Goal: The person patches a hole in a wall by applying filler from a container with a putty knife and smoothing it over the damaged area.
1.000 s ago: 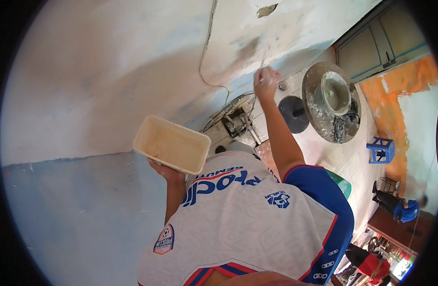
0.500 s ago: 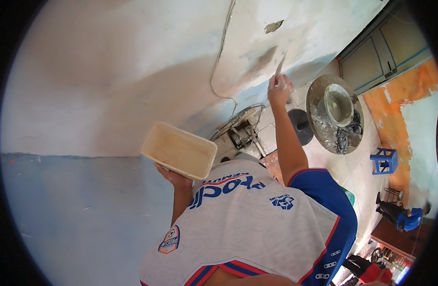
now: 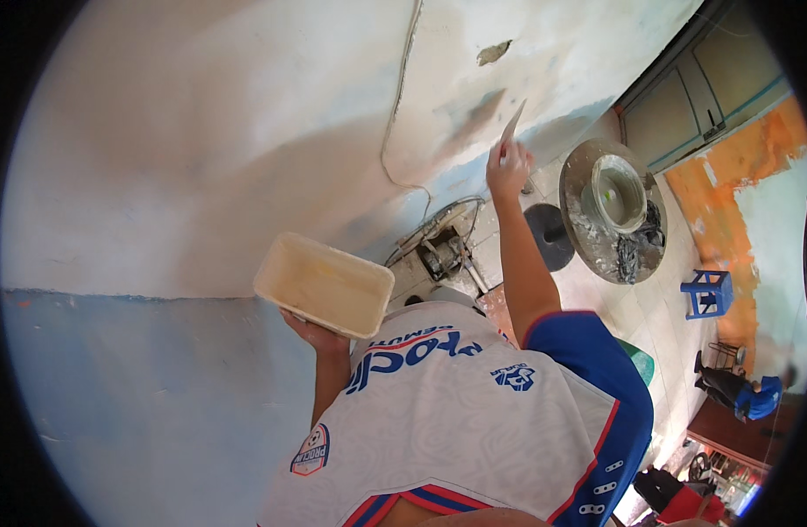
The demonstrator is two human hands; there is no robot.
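Observation:
My left hand (image 3: pixel 316 332) supports a cream rectangular plastic tub (image 3: pixel 329 318) from beneath, its fingers wrapped round the lower side. The tub tilts so its pale, smeared inside shows. My right arm stretches out toward the white wall (image 3: pixel 272 114), and the right hand (image 3: pixel 509 169) is closed on a putty knife (image 3: pixel 512 123). Its thin blade points up along the wall beside a grey patch (image 3: pixel 482 116); whether it touches the wall I cannot tell. Farther up, a chipped hole (image 3: pixel 494 53) shows in the plaster.
A round table (image 3: pixel 588 220) holds a smeared bucket (image 3: pixel 621 195) and crumpled black plastic (image 3: pixel 629 255). A motor-like machine (image 3: pixel 443 252) with cables sits by the wall's foot. Right lie a blue stool (image 3: pixel 707 294) and a person in blue (image 3: pixel 759 400). A cable (image 3: pixel 391 132) runs along the wall.
My right hand with the putty knife has shifted slightly left and down in view. The tub has moved a little left and lower; the whole view has drifted slightly too.

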